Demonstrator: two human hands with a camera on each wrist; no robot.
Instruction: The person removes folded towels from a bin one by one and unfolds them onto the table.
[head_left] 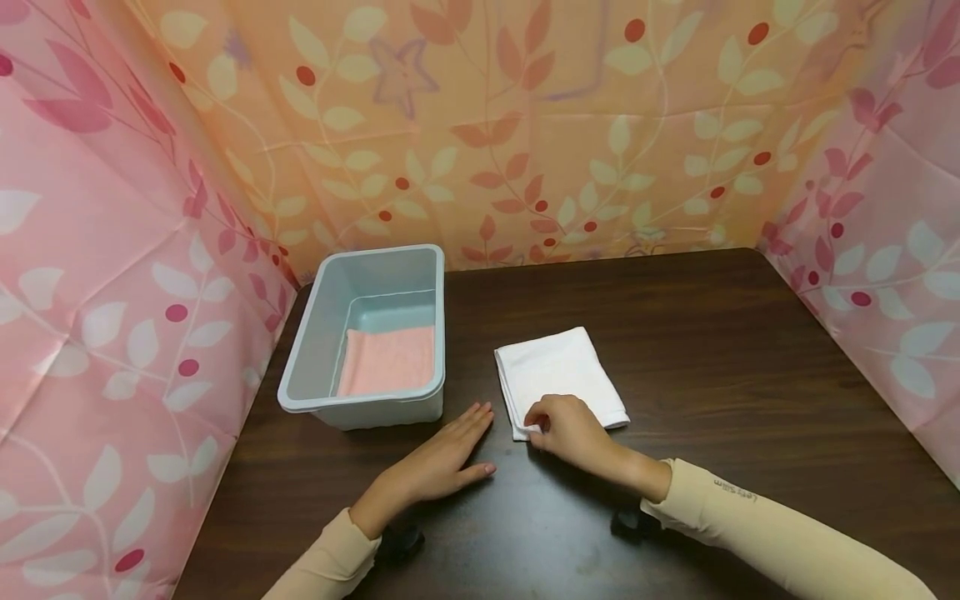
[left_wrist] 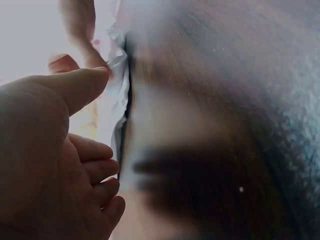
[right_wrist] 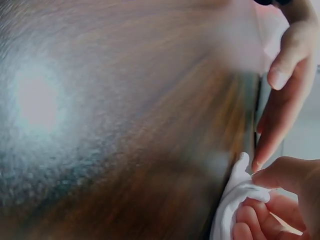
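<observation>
A folded white cloth point(head_left: 562, 367) lies flat on the dark wooden table. At its near left corner, my right hand point(head_left: 573, 433) pinches the edge between thumb and fingers. The right wrist view shows the cloth's rolled edge point(right_wrist: 230, 205) gripped by the right hand point(right_wrist: 287, 200). My left hand point(head_left: 442, 458) is just left of the cloth, fingers straight and thumb spread, holding nothing. In the left wrist view the left hand point(left_wrist: 45, 155) has its fingers apart from the cloth.
A light blue-grey plastic bin point(head_left: 360, 403) stands to the left, with a folded pink cloth point(head_left: 390, 360) on its floor. The dark table point(head_left: 697, 350) extends to the right. Floral curtains point(head_left: 480, 125) surround its back and sides.
</observation>
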